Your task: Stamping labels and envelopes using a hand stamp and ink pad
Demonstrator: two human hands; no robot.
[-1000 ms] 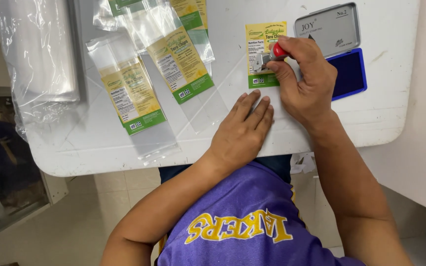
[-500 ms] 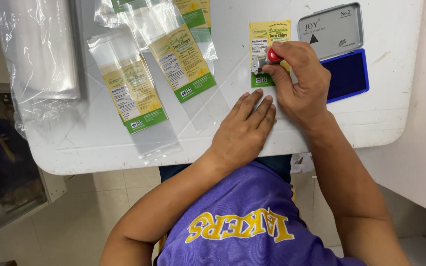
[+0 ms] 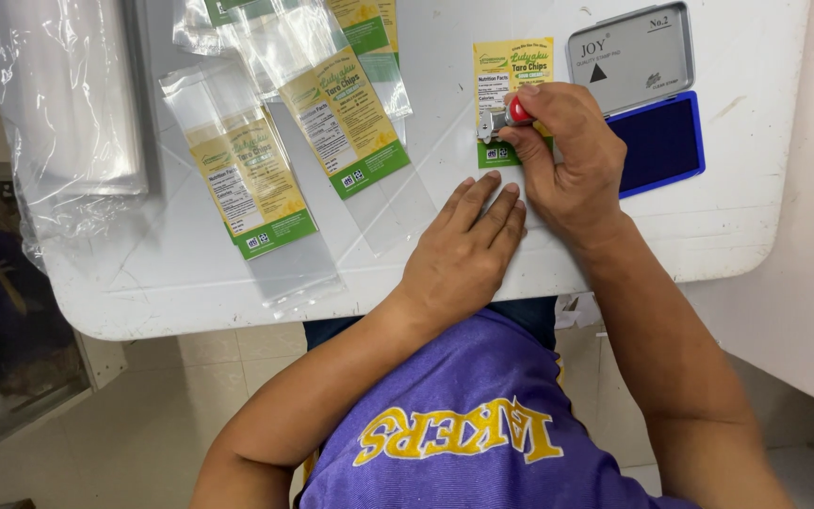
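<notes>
Firmly pinning the clear bag [image 3: 511, 203] near the table's [image 3: 190, 302] front edge with the flat, open left hand [image 3: 463, 250], so it cannot slide, while pressing the red-handled stamp [image 3: 506, 118], gripped in the closed right hand [image 3: 567, 155], onto its yellow-green label [image 3: 511, 71] beside the ink pad [image 3: 659, 141].

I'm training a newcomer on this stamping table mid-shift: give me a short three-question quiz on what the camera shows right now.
1. True or false: the right hand holds a stamp with a red knob against the yellow and green label.
2. Where does the left hand rest? A) on the blue ink pad B) flat on the white table, just below the label C) on the stack of clear bags
3. Fill in: the ink pad's grey lid is ____ (open or closed).

Key: 1 true; 2 B; 3 open.
</notes>
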